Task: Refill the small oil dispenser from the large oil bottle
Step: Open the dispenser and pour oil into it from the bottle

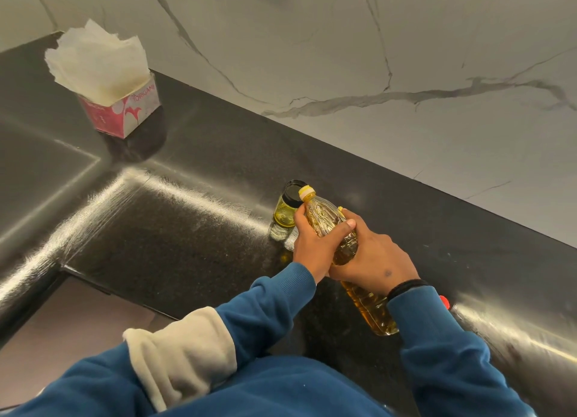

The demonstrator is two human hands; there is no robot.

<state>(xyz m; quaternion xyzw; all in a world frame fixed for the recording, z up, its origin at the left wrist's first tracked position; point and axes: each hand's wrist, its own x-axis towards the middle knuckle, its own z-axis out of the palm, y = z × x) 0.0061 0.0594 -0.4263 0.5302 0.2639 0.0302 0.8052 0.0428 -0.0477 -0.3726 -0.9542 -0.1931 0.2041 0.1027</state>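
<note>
The large oil bottle (327, 221), clear plastic with golden oil, is tilted with its open yellow-ringed neck resting at the rim of the small oil dispenser (285, 212). The dispenser is a small glass jar with a dark open mouth and some yellow oil low inside, standing on the black counter. My left hand (313, 245) grips the bottle's upper part near the neck. My right hand (371, 257) wraps around the bottle's middle from the right. The bottle's base (379, 316) sticks out below my right wrist.
A pink and white tissue box (120, 104) with tissues standing up sits at the back left of the black counter (187, 217). A marble wall (374, 57) runs behind. A small red object (444, 301) peeks out by my right sleeve. A beige cloth (184, 351) lies over my left forearm.
</note>
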